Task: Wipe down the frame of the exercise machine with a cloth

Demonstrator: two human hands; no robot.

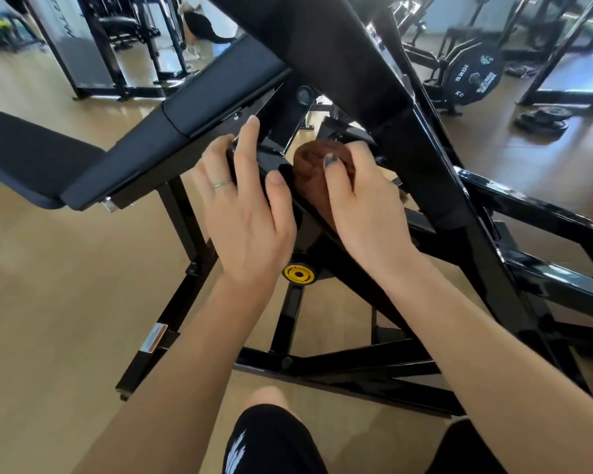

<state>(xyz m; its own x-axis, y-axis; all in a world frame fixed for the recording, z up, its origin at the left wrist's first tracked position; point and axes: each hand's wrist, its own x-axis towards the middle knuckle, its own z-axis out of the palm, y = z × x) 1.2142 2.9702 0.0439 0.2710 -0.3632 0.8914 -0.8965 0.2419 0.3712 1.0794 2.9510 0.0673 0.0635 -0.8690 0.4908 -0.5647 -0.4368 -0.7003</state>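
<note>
Pressing a bunched brown cloth against the black frame is the right hand, fingers curled over the wad and the thumb, its nail dark-painted, pinning it from the near side. That cloth sits right at the junction where the slanted bar meets the big diagonal upright, low under the pads, with a tail of it trailing down along the bar beneath the palm. Over on the other side, the left hand grips the same bar just beside the cloth: thumb hooked over the near edge, fingers wrapped across the top, index finger pointing up toward the seat bracket, a thin ring on one finger. The two hands are close, almost touching. A black seat pad angles off to the left, and a longer back pad rises to the upper right. Below the hands, a yellow knob shows on the frame, and a small label is stuck on the left leg. Wooden floor underneath; the person's knees in black shorts at the bottom edge. Far right, a weight plate hangs on another machine.
</note>
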